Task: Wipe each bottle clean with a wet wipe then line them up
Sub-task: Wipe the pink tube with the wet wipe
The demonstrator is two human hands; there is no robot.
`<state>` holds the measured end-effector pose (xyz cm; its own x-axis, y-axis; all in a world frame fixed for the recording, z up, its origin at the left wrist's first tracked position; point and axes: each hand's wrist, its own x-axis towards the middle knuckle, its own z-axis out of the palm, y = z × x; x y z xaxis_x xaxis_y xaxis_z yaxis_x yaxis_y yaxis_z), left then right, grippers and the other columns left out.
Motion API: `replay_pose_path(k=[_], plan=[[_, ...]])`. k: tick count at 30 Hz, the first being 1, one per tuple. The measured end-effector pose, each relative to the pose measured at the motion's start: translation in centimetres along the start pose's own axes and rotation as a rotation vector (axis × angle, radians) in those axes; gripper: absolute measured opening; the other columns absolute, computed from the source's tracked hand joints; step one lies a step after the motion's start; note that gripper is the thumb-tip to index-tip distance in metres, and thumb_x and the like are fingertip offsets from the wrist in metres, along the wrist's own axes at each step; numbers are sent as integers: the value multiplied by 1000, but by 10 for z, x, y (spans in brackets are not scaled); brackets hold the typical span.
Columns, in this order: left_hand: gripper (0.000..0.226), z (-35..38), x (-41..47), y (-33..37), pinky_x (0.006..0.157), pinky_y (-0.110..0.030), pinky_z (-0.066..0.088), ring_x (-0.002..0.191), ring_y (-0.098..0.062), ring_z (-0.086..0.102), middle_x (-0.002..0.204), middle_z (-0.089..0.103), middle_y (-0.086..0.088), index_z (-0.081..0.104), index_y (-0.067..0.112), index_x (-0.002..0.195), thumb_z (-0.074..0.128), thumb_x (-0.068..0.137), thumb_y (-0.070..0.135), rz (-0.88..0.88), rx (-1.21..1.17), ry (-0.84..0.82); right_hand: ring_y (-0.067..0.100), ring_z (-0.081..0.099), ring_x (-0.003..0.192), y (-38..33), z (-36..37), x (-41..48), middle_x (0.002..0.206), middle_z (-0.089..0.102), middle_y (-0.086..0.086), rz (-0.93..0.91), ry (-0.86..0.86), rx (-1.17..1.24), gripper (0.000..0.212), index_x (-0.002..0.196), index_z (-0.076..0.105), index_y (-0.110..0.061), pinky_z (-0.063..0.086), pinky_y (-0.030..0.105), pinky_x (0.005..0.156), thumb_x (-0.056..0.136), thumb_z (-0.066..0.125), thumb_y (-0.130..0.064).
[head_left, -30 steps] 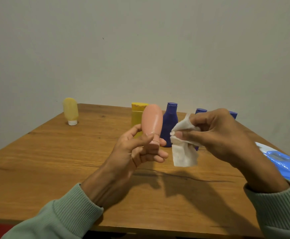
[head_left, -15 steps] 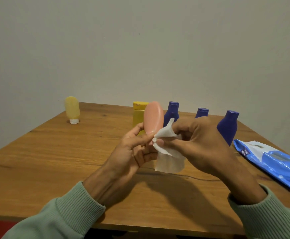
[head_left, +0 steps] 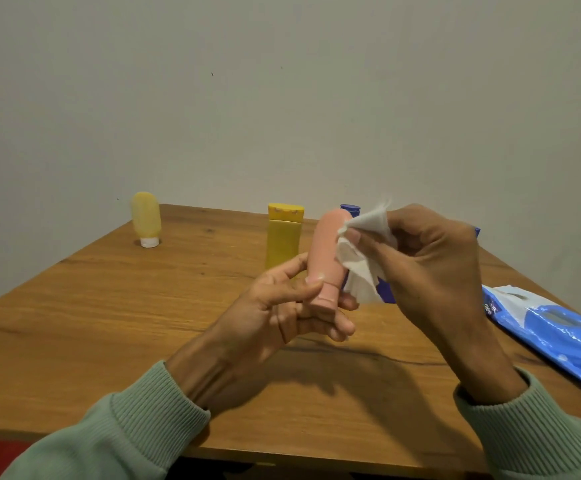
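Upward since half a second ago went the right hand (head_left: 431, 271), dragging the wet wipe (head_left: 360, 275) along the pink bottle (head_left: 327, 247) to its rounded end. Beneath, the wooden table (head_left: 109, 323) carries a blue wipe pack (head_left: 552, 327) (far right). The left hand (head_left: 282, 313) grips the bottle's cap end, holding it cap-down above the table; the right pinches the wipe against it. A yellow bottle (head_left: 284, 237) stands behind.

Bare wood runs along the near edge and left side of the wooden table (head_left: 74, 323). A pale yellow squeeze tube (head_left: 146, 218) stands near the far left corner. A flat yellow bottle (head_left: 284, 237) and dark blue bottles (head_left: 350, 208), mostly hidden, stand toward the far edge. A blue-and-white wipe packet (head_left: 552, 334) lies at the right edge. The left hand (head_left: 282, 313) gripping a pink bottle (head_left: 327, 251) and the right hand (head_left: 427, 258) pinching a white wipe (head_left: 361, 271) block the middle.
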<state>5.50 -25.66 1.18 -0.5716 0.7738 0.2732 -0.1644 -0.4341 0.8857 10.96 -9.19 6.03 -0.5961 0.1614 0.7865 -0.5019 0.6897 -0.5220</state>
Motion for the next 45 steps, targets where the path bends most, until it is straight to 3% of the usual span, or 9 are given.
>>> replay_pose_path(k=[3,7,15,23,34,37,40,43,45], plan=[[62,1,1,1,72,-42,57,73,-32,67,103,65,-26,37,12,140,62,83,13,23,-30,55,2,65,79,-1,-5,3,85,66,-16,73,41,89,20,96,67,-25,50,11,59,77,72,-28],[62,1,1,3,64,-41,58,67,-33,65,95,67,-24,38,13,138,57,79,9,46,-163,151,-8,64,77,0,-9,5,77,67,-28,230,-91,279,16,87,66,-32,48,8,56,72,71,-30],[56,2,1,5,67,-42,57,79,-38,63,102,62,-25,42,8,141,52,86,16,23,-213,91,2,66,81,4,-6,3,89,70,-15,303,-276,309,17,90,69,-31,52,14,61,73,69,-32],[49,4,1,-3,72,-41,57,82,-31,64,103,62,-20,46,5,135,52,93,29,-6,70,130,4,68,80,4,-6,1,83,72,-15,275,-287,303,10,85,68,-33,56,18,64,81,66,-25],[49,5,4,-3,60,-36,54,73,-24,59,90,58,-17,56,-5,115,52,89,37,8,45,218,-8,59,85,3,-4,2,87,63,-21,203,-184,186,20,85,59,-44,50,8,61,81,68,-27],[40,8,4,-2,59,-35,52,71,-24,58,89,61,-16,59,1,113,50,92,34,19,52,233,-5,62,83,0,0,-1,88,64,-21,161,-215,163,20,89,59,-44,51,10,62,81,68,-29],[45,7,3,-1,58,-34,52,73,-23,56,94,60,-17,54,1,125,46,92,30,42,41,245,0,65,83,-2,2,-4,95,67,-14,118,-272,106,23,101,66,-31,54,16,64,78,70,-32],[49,8,4,-2,57,-32,52,81,-29,52,104,53,-23,51,-1,128,47,90,30,48,51,267,5,65,82,-4,1,-4,89,68,-11,55,-322,60,18,93,70,-28,57,24,66,76,71,-31],[49,9,3,-3,56,-31,52,86,-33,49,106,53,-25,53,0,124,48,88,32,54,74,281,1,63,82,-7,0,-5,84,67,-16,21,-373,53,14,87,69,-35,54,18,67,73,72,-32]])
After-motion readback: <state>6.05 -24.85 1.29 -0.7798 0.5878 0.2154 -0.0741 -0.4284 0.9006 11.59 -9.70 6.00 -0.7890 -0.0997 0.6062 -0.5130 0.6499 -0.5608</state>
